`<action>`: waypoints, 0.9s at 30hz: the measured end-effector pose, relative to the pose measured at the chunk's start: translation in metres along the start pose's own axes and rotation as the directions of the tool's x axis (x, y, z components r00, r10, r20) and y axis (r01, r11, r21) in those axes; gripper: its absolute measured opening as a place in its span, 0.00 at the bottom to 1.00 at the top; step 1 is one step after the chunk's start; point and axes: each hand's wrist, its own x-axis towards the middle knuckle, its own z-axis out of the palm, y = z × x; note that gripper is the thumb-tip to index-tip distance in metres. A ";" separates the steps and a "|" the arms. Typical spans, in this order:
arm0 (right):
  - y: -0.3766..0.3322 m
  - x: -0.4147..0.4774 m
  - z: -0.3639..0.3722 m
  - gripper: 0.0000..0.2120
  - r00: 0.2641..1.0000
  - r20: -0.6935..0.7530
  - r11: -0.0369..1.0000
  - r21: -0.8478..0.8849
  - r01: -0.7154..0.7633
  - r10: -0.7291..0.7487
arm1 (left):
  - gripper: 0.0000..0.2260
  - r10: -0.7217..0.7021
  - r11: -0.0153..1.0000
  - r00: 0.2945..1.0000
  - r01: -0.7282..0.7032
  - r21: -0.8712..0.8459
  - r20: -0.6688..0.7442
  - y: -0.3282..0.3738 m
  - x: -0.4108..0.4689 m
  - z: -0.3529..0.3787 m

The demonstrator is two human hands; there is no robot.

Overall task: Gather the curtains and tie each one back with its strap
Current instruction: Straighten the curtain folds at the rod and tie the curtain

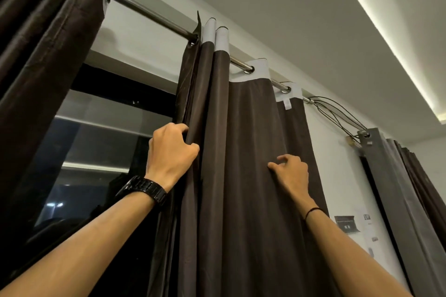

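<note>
A brown curtain [241, 152] hangs partly bunched from a steel rod [154, 17], bare rod and dark window [96, 142] open to its left. The left hand [170, 149] clutches its leading edge; the right hand [290, 172] pinches a fold mid-panel.

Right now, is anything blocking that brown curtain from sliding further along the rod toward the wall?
Nothing visible does. The left hand grips the brown curtain at its leading edge, the right hand touches its folds, and the rod shows bare between the rings. The strap is not in view.
</note>
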 end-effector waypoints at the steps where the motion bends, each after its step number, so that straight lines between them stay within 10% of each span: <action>1: -0.003 0.003 0.003 0.33 1.000 -0.025 1.000 0.018 0.017 -0.016 | 0.09 0.024 1.000 1.000 -0.024 0.003 -0.017 -0.002 0.001 -0.004; 5: -0.022 0.014 0.009 0.48 0.999 0.019 0.995 0.090 -0.049 0.047 | 0.29 0.014 0.999 1.000 -0.014 -0.038 -0.019 -0.004 0.001 -0.018; 9: -0.037 0.015 0.014 0.06 0.998 -0.052 0.998 0.052 0.024 -0.021 | 0.31 -0.134 0.977 0.989 0.143 -0.158 0.067 -0.009 0.005 -0.029; 12: -0.075 -0.004 0.024 0.06 0.985 -0.108 0.987 0.072 0.143 -0.135 | 0.25 -0.162 0.972 0.978 0.181 -0.149 0.129 -0.016 0.009 -0.036; 16: -0.177 -0.057 0.033 0.10 0.780 0.052 0.776 0.169 0.608 -0.623 | 0.21 -0.179 0.970 0.978 0.193 -0.150 0.103 -0.022 0.014 -0.035; 19: -0.213 -0.071 0.020 0.06 0.698 0.122 0.696 0.309 0.649 -0.705 | 0.14 -0.199 0.959 0.978 0.207 -0.191 0.064 -0.023 0.011 -0.031; 24: -0.151 -0.043 0.014 0.21 0.849 -0.136 0.805 0.271 0.528 -0.511 | 0.11 -0.176 0.974 0.984 0.180 -0.135 0.037 -0.030 -0.004 -0.028; 27: -0.108 -0.050 0.017 0.29 0.955 -0.024 0.889 0.361 0.283 -0.294 | 0.12 -0.162 0.982 0.987 0.163 -0.090 0.025 -0.036 -0.009 -0.024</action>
